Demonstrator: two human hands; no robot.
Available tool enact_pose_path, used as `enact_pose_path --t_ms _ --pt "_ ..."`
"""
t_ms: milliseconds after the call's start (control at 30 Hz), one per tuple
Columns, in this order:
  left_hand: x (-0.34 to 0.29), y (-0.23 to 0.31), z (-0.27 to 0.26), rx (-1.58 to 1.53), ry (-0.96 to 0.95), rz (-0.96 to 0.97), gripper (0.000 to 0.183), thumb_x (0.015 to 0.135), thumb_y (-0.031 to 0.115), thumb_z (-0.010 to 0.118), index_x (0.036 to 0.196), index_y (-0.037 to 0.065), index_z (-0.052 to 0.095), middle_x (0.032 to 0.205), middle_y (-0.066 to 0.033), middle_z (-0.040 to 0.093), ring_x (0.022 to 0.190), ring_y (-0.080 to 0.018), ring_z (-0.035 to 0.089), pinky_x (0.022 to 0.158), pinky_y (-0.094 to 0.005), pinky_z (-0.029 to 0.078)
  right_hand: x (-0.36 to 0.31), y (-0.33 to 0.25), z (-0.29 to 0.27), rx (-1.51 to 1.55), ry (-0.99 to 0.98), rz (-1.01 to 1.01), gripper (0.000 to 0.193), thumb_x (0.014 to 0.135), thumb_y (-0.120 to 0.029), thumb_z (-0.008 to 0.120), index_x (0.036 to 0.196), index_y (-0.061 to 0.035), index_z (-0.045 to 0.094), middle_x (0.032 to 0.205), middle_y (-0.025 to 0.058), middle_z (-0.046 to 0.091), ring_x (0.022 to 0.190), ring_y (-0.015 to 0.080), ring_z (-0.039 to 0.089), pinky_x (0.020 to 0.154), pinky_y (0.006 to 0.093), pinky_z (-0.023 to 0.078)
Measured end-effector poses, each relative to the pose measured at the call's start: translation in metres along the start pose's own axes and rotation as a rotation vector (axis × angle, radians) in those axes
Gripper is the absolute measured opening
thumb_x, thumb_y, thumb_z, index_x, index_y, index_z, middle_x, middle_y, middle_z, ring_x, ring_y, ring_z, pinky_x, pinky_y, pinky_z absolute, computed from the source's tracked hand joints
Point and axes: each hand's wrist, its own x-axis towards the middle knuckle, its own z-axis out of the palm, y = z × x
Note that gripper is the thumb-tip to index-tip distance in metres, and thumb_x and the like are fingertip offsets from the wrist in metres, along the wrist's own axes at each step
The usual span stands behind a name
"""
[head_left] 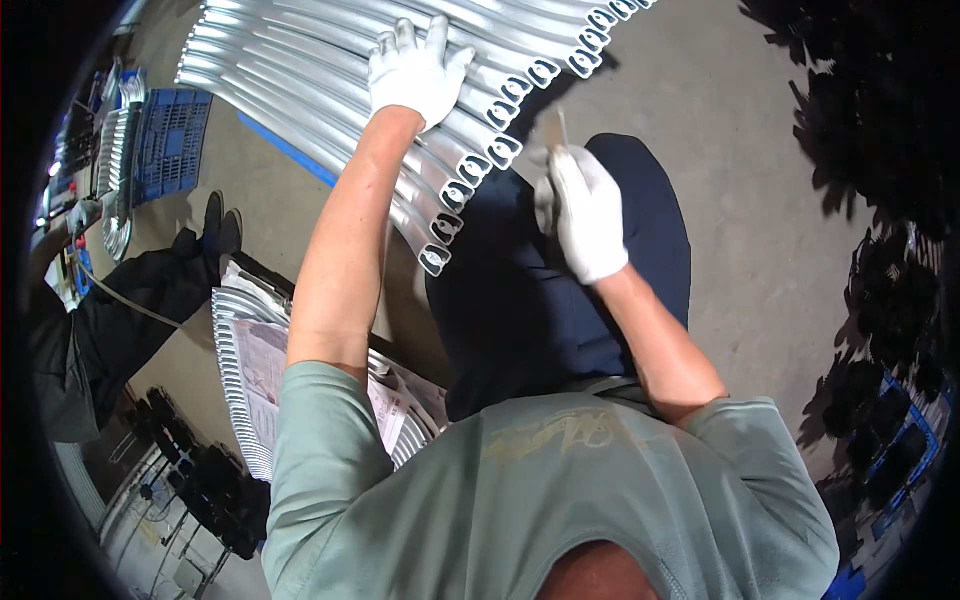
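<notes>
My left hand [415,82], in a white work glove, lies flat with fingers spread on a row of curved silver metal profiles [300,75]. Their hollow cut ends face toward me and to the right, in an uneven stepped line. A white glove also covers my right hand [583,205], which is closed round a small flat-bladed tool [556,130]. The tool points away from me and is blurred; its exact kind cannot be made out. It is held apart from the profile ends [503,150], just to their right, above my dark trousers.
More curved profiles [235,385] are stacked at my left side, with printed sheets [258,360] on them. Farther left are another person's dark-clothed legs [140,310] and a blue crate [172,140]. Dark clustered objects [880,130] line the right side beyond the grey floor [730,200].
</notes>
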Motion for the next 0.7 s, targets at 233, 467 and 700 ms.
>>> enact_pose_path --t_ms 233,467,700 --pt "0.001 0.005 -0.006 -0.006 0.012 -0.016 0.064 0.097 0.056 0.039 0.145 0.014 0.044 0.134 -0.0292 0.049 0.122 -0.0475 0.05 0.104 -0.0525 0.039 0.055 0.012 -0.02 -0.108 -0.093 0.066 0.026 0.098 -0.025 0.054 0.097 -0.0004 0.064 0.065 0.0042 0.056 0.047 0.0094 0.044 0.044 0.0226 0.034" --pt "0.001 0.005 -0.013 -0.055 -0.006 -0.034 0.062 0.096 0.054 0.043 0.143 0.014 0.046 0.129 -0.0273 0.051 0.117 -0.0448 0.052 0.101 -0.0514 0.042 0.057 0.039 -0.015 -0.091 0.057 -0.119 0.023 0.093 -0.022 0.063 0.097 0.0007 0.065 0.066 0.0034 0.057 0.048 0.0083 0.043 0.046 0.0221 0.035" --pt "0.005 0.003 -0.008 -0.053 0.02 -0.019 0.06 0.095 0.053 0.044 0.142 0.016 0.047 0.128 -0.0268 0.051 0.118 -0.0437 0.052 0.099 -0.0508 0.043 0.082 0.022 0.011 0.268 0.071 -0.007 0.023 0.087 -0.013 0.07 0.104 0.0015 0.065 0.069 0.0034 0.058 0.05 0.0072 0.045 0.045 0.0221 0.036"
